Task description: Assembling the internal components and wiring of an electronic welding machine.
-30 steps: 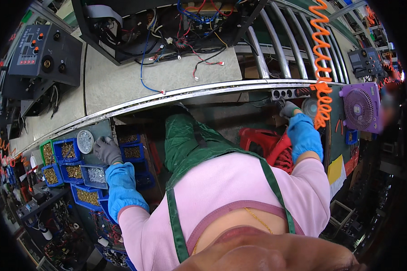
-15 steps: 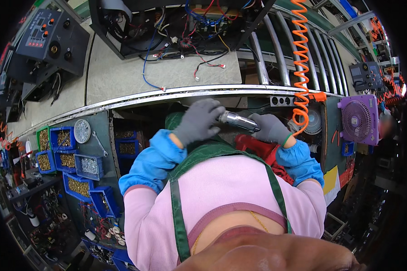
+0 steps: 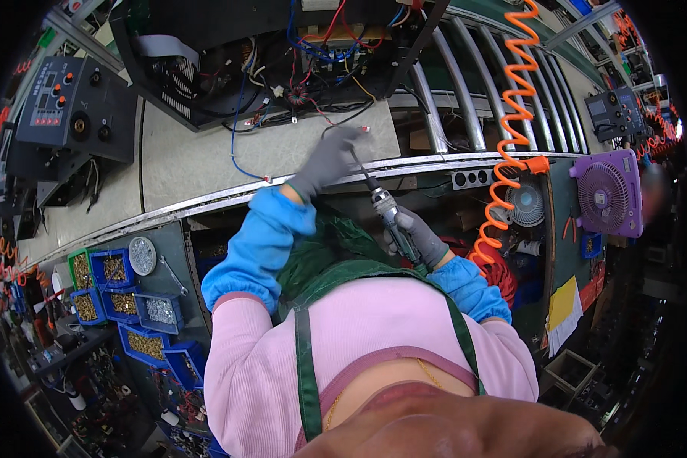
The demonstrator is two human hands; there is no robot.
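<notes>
My right hand (image 3: 424, 238) is wrapped round a power screwdriver (image 3: 393, 221) with a silver front and a dark green rear. Its long thin bit (image 3: 360, 164) points up and to the left, over the bench's metal edge. My left hand (image 3: 322, 166) is above that edge, close to the bit's tip, with its fingers drawn together; anything between them is too small to make out. Both hands wear grey gloves. Just beyond the left fingers, loose wires (image 3: 343, 122) hang from an open black equipment case (image 3: 183, 114) on the bench.
Metal rollers (image 3: 466, 99) run beyond the bench at right. An orange coiled hose (image 3: 515, 99) hangs beside a purple fan (image 3: 604, 195). Blue bins (image 3: 145, 345) of small metal parts, a white bowl (image 3: 142, 256) and a wrench (image 3: 173, 275) lie at left. A grey control box (image 3: 76, 111) stands far left.
My left hand has moved up and away from the screwdriver's body to near the bit's tip. My right hand has drawn back left and down, turning the screwdriver to point up toward the case.
</notes>
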